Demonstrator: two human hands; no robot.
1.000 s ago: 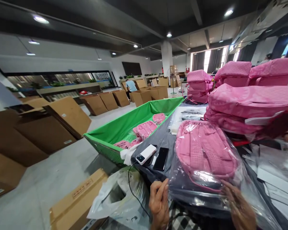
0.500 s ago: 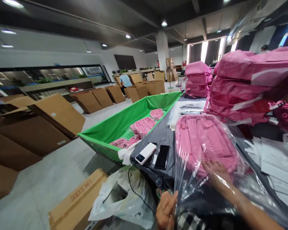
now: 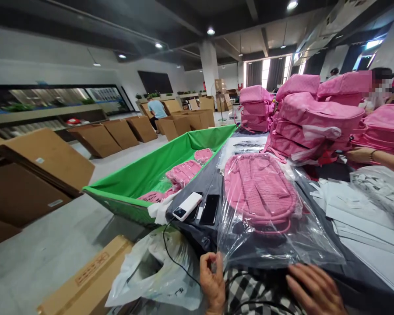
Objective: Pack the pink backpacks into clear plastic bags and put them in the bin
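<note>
A pink backpack lies flat on the dark-covered table inside a clear plastic bag. The loose end of the bag reaches the table edge nearest me. At its left corner, my left hand is closed, pinching the plastic between thumb and fingers. My right hand is at the bag's near edge on the right, fingers stretched out and seemingly touching the plastic; its thumb is hidden.
Pink backpacks are stacked behind, where a co-worker's arm reaches in. White sheets lie right. Phones lie left, beside a green-lined bin of bagged pink items. Cardboard boxes stand on the floor.
My right hand has come out from over the backpack and back to the bag's near edge. My left hand keeps its pinch on the left corner. The view has shifted rightward.
</note>
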